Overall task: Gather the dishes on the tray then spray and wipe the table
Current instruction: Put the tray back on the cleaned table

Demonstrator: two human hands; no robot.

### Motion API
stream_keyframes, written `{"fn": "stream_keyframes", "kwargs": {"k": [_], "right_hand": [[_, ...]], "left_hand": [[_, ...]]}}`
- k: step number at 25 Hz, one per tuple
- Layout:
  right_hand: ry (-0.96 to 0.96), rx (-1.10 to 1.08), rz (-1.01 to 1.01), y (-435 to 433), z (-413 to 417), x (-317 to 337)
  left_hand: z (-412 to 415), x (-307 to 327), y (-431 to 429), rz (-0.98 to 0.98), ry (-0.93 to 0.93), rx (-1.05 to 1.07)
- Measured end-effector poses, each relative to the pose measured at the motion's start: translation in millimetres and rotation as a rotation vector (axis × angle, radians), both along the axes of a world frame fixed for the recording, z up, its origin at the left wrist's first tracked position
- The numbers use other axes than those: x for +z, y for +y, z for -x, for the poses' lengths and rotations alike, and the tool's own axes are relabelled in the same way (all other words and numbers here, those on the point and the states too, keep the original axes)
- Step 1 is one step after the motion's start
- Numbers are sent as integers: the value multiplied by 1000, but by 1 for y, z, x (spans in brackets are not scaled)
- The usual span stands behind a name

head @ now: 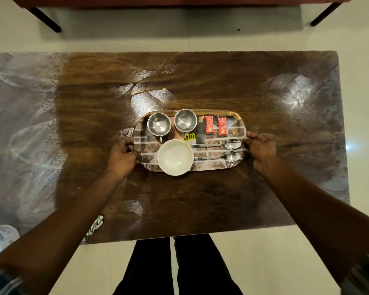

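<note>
dishes gathered, left hand (124, 155) and right hand (260, 149) grip tray (234, 166) ends, probably lifting it off the table (200, 199) before spraying.

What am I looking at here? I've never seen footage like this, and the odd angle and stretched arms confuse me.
There is no machine here: a person wears a wide-angle camera on the head, looking down, so the arms look long. The dark legs at the bottom are their own. Below is a wooden table. On it sits a tray, which the left hand and right hand grip at its two short ends. On the tray are two steel cups, a white bowl, two spoons and two red sachets. The dishes look gathered already; whether the tray is lifted, I cannot tell.
</note>
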State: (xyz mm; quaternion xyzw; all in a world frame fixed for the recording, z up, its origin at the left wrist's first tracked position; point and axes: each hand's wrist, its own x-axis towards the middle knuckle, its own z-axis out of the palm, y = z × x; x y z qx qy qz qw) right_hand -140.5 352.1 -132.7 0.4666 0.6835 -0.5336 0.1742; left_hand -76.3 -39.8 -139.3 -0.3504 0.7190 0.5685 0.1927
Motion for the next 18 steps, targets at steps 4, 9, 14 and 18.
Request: {"fn": "stream_keyframes", "kwargs": {"k": [4, 9, 14, 18], "right_hand": [[3, -10, -13, 1, 2, 0], [5, 32, -45, 2, 1, 4], [78, 90, -175, 1, -11, 24], [155, 263, -237, -24, -40, 69]], "left_hand": [[-2, -2, 2, -5, -20, 7], [-2, 4, 3, 107, -49, -64], [-3, 33, -6, 186, -62, 18], [-20, 78, 2, 146, 48, 80]]}}
